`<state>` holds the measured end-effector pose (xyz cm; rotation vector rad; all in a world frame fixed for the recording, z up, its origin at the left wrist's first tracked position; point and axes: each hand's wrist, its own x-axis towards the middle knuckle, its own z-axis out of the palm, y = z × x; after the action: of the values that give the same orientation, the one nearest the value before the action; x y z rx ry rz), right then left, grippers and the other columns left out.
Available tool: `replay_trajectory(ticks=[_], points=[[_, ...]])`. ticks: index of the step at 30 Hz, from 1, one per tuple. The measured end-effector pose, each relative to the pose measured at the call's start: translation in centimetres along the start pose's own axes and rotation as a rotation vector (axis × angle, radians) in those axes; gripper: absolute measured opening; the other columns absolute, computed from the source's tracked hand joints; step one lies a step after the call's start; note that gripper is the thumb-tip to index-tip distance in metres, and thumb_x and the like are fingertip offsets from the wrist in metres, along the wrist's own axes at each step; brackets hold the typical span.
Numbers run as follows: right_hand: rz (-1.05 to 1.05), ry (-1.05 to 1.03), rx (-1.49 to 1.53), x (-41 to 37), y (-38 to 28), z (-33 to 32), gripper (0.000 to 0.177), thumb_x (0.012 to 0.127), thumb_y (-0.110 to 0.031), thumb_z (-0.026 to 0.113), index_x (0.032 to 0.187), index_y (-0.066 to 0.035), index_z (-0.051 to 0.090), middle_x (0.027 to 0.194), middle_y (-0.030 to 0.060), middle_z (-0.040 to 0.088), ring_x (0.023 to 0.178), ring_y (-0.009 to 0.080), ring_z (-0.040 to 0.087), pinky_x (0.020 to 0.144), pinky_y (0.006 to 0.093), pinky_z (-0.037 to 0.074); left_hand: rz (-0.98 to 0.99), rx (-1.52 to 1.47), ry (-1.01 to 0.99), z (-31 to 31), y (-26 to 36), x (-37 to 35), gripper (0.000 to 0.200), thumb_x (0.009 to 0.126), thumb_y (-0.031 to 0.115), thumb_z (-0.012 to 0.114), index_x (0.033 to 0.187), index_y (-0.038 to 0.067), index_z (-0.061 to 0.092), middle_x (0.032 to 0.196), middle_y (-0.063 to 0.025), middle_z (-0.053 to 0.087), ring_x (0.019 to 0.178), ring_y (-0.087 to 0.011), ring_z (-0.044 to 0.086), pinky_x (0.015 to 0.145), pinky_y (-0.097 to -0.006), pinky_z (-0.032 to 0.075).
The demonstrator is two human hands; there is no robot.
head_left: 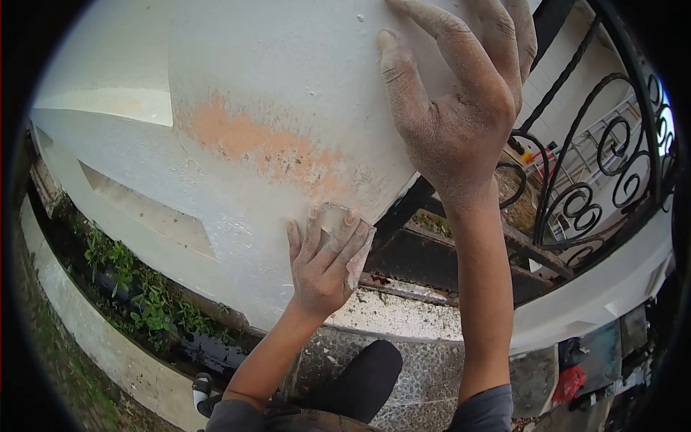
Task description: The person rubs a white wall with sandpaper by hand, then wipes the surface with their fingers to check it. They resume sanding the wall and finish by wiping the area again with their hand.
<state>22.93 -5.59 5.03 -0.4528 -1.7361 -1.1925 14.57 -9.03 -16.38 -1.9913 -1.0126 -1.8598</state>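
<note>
My left hand lies low on the white wall, fingers spread over a worn, pale piece of sheet and pressing it flat near the wall's right corner. Just above it is an orange-brown patch where the white paint is gone. Higher up on the right, my right hand rests against the wall near the corner, its fingers spread and nothing held. Pale dust coats both hands. The tips of some right fingers run out of view at the top.
A black wrought-iron gate stands right of the wall, with a ladder behind it. Below left, a ditch with green plants runs along a concrete kerb. A red bag lies lower right.
</note>
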Motion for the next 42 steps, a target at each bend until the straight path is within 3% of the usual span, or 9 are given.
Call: replay_trajectory(ticks=[6, 9, 17, 21, 26, 33, 34, 37, 42], points=[[0.001, -0.002, 0.005, 0.1, -0.1, 0.0, 0.023, 0.065, -0.003, 0.062, 0.087, -0.004, 0.071, 0.124, 0.0225, 0.053, 0.131, 0.0395, 0.032, 0.108, 0.0499, 0.022, 0.037, 0.001, 0.028, -0.1, 1.5, 5.7, 0.032, 0.091, 0.022, 0.049, 0.119, 0.014, 0.062, 0.131, 0.0008, 0.054, 0.133, -0.0366, 0.033, 0.111, -0.054, 0.003], [-0.005, 0.009, 0.001, 0.2, 0.0, 0.0, 0.023, 0.065, -0.003, 0.062, 0.087, -0.004, 0.071, 0.123, 0.0229, 0.053, 0.131, 0.0398, 0.032, 0.108, 0.05, 0.022, 0.022, 0.002, -0.015, 0.3, 0.0, -0.3, 0.032, 0.083, 0.012, 0.054, 0.112, 0.004, 0.064, 0.132, -0.0098, 0.053, 0.135, -0.0431, 0.025, 0.109, -0.0587, 0.004], [0.013, 0.001, -0.007, 0.6, -0.3, -0.2, 0.023, 0.065, -0.002, 0.062, 0.085, -0.003, 0.071, 0.123, 0.0237, 0.053, 0.13, 0.0404, 0.032, 0.108, 0.0502, 0.022, 0.054, -0.052, 0.061, 0.0, 1.3, 4.5, 0.034, 0.081, 0.007, 0.055, 0.114, 0.003, 0.062, 0.132, -0.0107, 0.052, 0.134, -0.0454, 0.025, 0.108, -0.0599, 0.003], [-0.014, 0.048, 0.004, 0.6, 0.0, 0.3, 0.023, 0.064, -0.002, 0.062, 0.085, -0.004, 0.072, 0.125, 0.023, 0.053, 0.132, 0.0403, 0.03, 0.108, 0.0493, 0.022, -0.042, -0.022, -0.016, 0.3, 0.4, -1.5, 0.036, 0.081, 0.007, 0.055, 0.116, 0.003, 0.061, 0.135, -0.0094, 0.05, 0.135, -0.0447, 0.024, 0.108, -0.0589, 0.004], [0.0, 0.032, 0.012, 0.4, -0.1, 0.1, 0.023, 0.064, -0.002, 0.062, 0.085, -0.004, 0.071, 0.125, 0.0229, 0.053, 0.132, 0.0405, 0.03, 0.108, 0.0499, 0.021, 0.068, -0.04, 0.11, -0.1, 1.3, 6.5, 0.035, 0.083, 0.009, 0.056, 0.117, 0.004, 0.061, 0.134, -0.0104, 0.05, 0.135, -0.0437, 0.023, 0.109, -0.0577, 0.003], [-0.002, 0.013, -0.04, 0.5, -0.3, 0.0, 0.025, 0.063, -0.002, 0.061, 0.086, -0.002, 0.071, 0.126, 0.023, 0.053, 0.132, 0.0406, 0.03, 0.108, 0.0501, 0.022, 0.061, -0.035, 0.084, 1.0, 0.1, 0.8, 0.037, 0.082, 0.007, 0.054, 0.118, 0.005, 0.061, 0.134, -0.0109, 0.051, 0.135, -0.0433, 0.024, 0.11, -0.0553, 0.002], [-0.004, 0.012, -0.042, 0.5, -0.2, 0.0, 0.025, 0.063, -0.002, 0.061, 0.086, -0.002, 0.071, 0.126, 0.0229, 0.053, 0.132, 0.0405, 0.03, 0.108, 0.0501, 0.022, -0.027, -0.08, 0.061, 0.4, 0.7, 3.1, 0.032, 0.089, 0.021, 0.052, 0.119, 0.017, 0.062, 0.134, 0.0004, 0.051, 0.136, -0.0358, 0.027, 0.112, -0.0523, -0.003], [-0.02, 0.038, -0.045, 0.5, 0.0, 0.4, 0.024, 0.063, -0.001, 0.061, 0.085, -0.001, 0.07, 0.126, 0.0226, 0.052, 0.132, 0.0401, 0.03, 0.108, 0.0501, 0.022, -0.008, -0.064, 0.067, -0.7, 1.5, 7.0, 0.031, 0.09, 0.023, 0.05, 0.117, 0.017, 0.063, 0.134, 0.0015, 0.051, 0.136, -0.035, 0.028, 0.111, -0.0526, -0.003], [0.041, -0.031, -0.073, 0.6, -0.6, -0.1, 0.024, 0.064, 0.0, 0.061, 0.086, -0.001, 0.07, 0.126, 0.0226, 0.052, 0.132, 0.0396, 0.03, 0.108, 0.0503, 0.022, -0.051, -0.082, 0.077, 1.3, 0.2, -0.8, 0.032, 0.092, 0.021, 0.045, 0.12, 0.016, 0.06, 0.136, 0.0019, 0.049, 0.136, -0.0313, 0.029, 0.111, -0.0525, -0.003]])
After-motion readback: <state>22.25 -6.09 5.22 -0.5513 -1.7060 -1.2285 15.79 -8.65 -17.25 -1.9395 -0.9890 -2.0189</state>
